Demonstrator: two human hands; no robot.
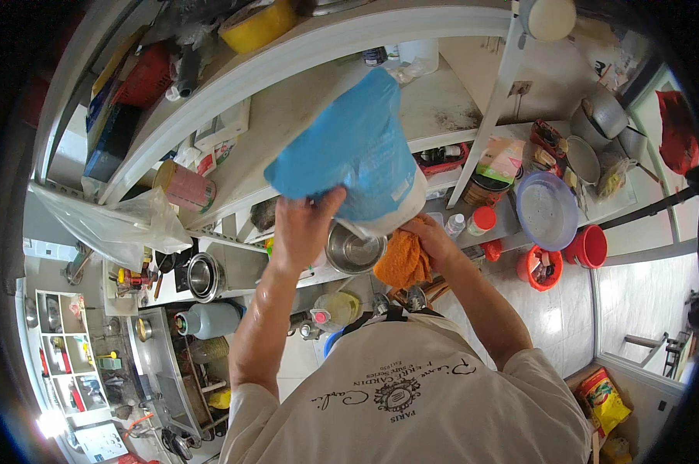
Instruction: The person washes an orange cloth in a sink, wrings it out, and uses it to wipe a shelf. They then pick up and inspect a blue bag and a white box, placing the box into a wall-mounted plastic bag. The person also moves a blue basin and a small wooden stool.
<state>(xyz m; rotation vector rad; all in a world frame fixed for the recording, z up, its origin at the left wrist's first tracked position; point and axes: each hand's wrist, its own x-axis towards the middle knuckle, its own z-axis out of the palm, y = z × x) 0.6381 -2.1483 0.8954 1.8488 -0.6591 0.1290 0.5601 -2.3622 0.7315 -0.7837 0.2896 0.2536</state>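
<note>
My left hand (303, 229) grips the lower left edge of a large blue and white plastic bag (361, 156), its thumb on the blue front. The bag is held up in front of a shelf. My right hand (433, 240) holds an orange cloth (404, 261) near the bag's lower right corner; whether its fingers also grip the bag is hard to tell. Below the bag, between both hands, is a round stainless steel bowl (355, 249), partly hidden by the bag.
A white shelf board (442, 104) runs behind the bag, with a pink tin (185, 187) at its left. At right stand a purple-rimmed basin (546, 209), a red-lidded jar (481, 220) and red buckets (586, 246). Nested steel bowls (204, 277) and a gas cylinder (210, 319) are at left.
</note>
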